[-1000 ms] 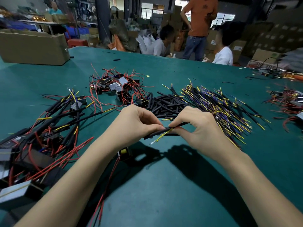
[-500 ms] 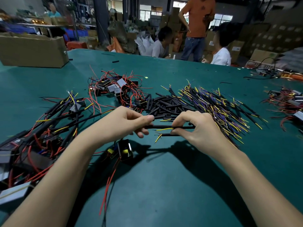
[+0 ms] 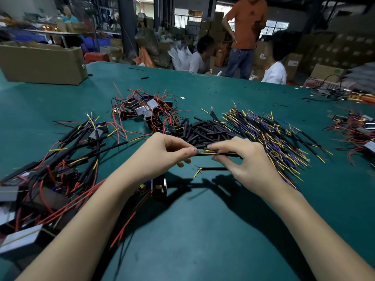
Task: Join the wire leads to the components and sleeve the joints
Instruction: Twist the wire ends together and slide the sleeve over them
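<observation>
Left hand (image 3: 162, 153) and right hand (image 3: 241, 157) each pinched one sleeved wire lead (image 3: 215, 154), fingers curled, above the green surface (image 3: 203, 230), loose sleeves (image 3: 205, 130) piled toward its far edge

A: Logging what I cannot read from the head camera. The small component (image 3: 159, 186) under the left hand (image 3: 160, 154): wrist covers its upper part, body in shadow.

B: And the lead being held?

A: Black lead (image 3: 225, 155): the stretch inside the right hand (image 3: 246, 159) is hidden, and I cannot tell whether its yellow tips touch the left thumb. Second lead (image 3: 211, 168): its right end runs behind the fingers.

B: Edges?

A: Finished pile (image 3: 40, 179) cut by the left edge; red-wired cluster (image 3: 357, 130) cut by the right edge. Background people (image 3: 245, 27) blurred; orange-shirted one cropped at top.
</observation>
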